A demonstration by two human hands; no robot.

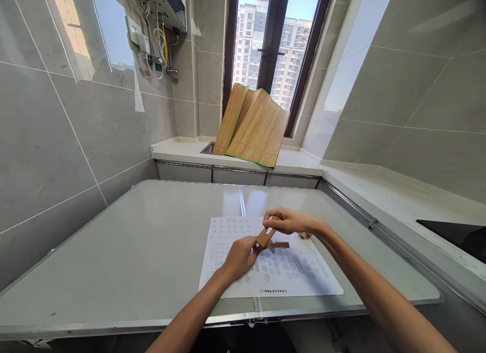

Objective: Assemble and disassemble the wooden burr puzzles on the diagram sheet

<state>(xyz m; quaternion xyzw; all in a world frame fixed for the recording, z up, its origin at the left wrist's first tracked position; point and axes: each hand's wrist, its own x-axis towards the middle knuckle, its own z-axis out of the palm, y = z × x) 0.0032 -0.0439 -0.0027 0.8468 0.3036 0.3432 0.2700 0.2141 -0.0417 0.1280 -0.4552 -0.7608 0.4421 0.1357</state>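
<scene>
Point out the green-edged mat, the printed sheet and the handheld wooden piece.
Green-edged mat (258, 127): head view, wide right-hand panel.
Printed sheet (317, 286): head view, lower right part.
Wooden piece (263, 238): head view, broad near end.

Printed sheet on table, wooden piece on sheet, mat behind table, before window

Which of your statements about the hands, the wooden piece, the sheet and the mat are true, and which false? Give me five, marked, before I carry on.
1. The left hand and the right hand both hold the wooden piece. True.
2. The printed sheet hangs on the wall. False: it lies on the table.
3. The sheet lies across the seam in the table. True.
4. The slatted mat has red edging. False: its edging is green.
5. The mat stands in front of the window. True.
</scene>
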